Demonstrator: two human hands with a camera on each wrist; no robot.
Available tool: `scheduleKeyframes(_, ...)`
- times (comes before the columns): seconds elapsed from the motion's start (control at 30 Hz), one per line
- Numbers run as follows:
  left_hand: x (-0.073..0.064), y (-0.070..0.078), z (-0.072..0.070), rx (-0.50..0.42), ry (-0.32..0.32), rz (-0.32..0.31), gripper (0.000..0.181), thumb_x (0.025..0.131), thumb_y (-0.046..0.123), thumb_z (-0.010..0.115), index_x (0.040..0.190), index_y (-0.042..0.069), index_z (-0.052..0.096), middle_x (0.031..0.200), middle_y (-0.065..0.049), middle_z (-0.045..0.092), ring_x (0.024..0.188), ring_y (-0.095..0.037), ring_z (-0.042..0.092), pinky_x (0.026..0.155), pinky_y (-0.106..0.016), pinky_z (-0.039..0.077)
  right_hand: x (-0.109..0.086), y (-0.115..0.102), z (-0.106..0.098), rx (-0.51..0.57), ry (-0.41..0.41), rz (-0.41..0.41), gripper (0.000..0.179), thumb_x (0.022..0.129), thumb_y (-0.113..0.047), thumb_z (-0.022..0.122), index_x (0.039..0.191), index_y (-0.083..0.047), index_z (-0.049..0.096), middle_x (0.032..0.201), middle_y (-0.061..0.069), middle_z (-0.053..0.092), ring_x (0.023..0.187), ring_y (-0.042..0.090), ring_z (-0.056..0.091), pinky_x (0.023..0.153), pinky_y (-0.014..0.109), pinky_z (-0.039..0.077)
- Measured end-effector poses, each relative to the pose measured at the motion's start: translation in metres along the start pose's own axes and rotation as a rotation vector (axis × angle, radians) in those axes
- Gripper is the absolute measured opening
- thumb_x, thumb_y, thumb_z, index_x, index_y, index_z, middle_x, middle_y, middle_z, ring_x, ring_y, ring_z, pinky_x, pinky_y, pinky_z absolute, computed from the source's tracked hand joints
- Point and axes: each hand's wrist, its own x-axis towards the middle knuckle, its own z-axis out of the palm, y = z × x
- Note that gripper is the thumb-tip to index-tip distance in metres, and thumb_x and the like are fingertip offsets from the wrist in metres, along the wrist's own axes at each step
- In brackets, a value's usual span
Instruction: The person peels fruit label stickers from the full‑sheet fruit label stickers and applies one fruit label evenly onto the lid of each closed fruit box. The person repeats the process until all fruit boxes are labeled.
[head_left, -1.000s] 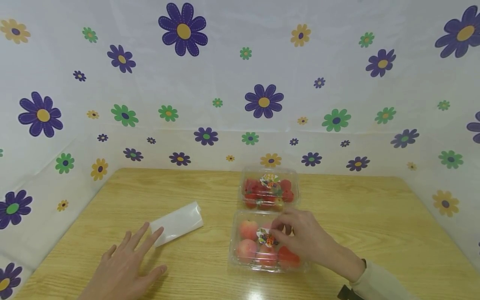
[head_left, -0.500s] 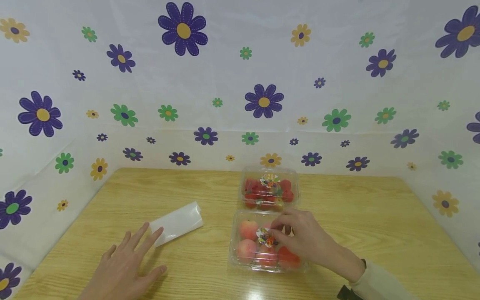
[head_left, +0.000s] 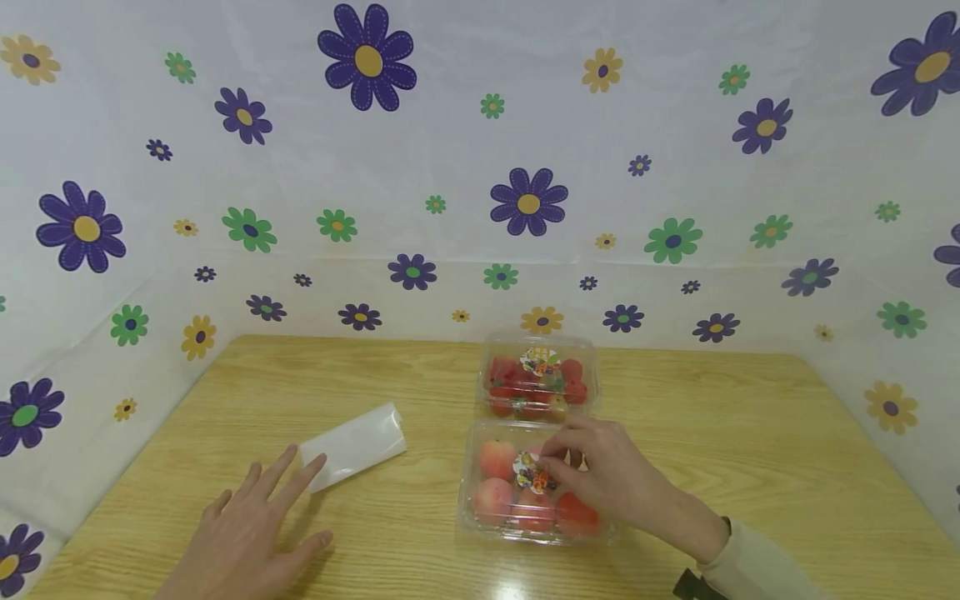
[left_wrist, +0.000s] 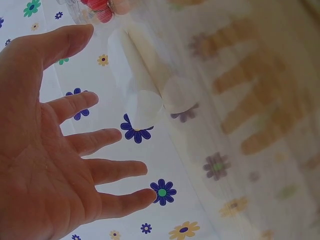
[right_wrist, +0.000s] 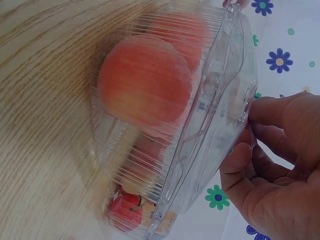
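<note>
My right hand [head_left: 618, 475] is at the lid of a clear plastic box [head_left: 480, 429] of peaches, with fingers curled. Its thumb and index finger pinch the right edge of a fruit-printed sticker [head_left: 528, 473] on the lid; how much of it is raised cannot be told. In the right wrist view the fingertips meet the lid, and a large peach [right_wrist: 145, 82] shows through the wall. My left hand [head_left: 243, 533] is spread with straight fingers, palm down over the table. Its index and middle fingertips are by the near edge of a white glossy sheet [head_left: 356, 450], holding nothing.
Right behind the peach box stands a second clear box [head_left: 592, 346] of red fruit, bearing a similar sticker [head_left: 540, 361]. Both are on a wooden table [head_left: 697, 417]. A white flowered cloth [head_left: 450, 150] encloses the back and sides.
</note>
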Motion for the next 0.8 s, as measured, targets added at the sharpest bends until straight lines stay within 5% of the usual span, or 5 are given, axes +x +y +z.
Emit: scheduleKeyframes(0.8,0.0019,0.0059,-0.0038,0.012,0.038,0.021,0.084,0.083,0.060,0.076,0.153,0.025,0.046,0.158,-0.019,0.045,0.132,-0.064,0.045,0.091,-0.081,0.042,0.0046,0.0078,0.0009,-0.028,0.006,-0.020,0.004,0.090,-0.007,0.077,0.087,-0.008,0.078,0.077,-0.003,0.070,0.065,-0.004,0.052,0.056,0.016,0.049)
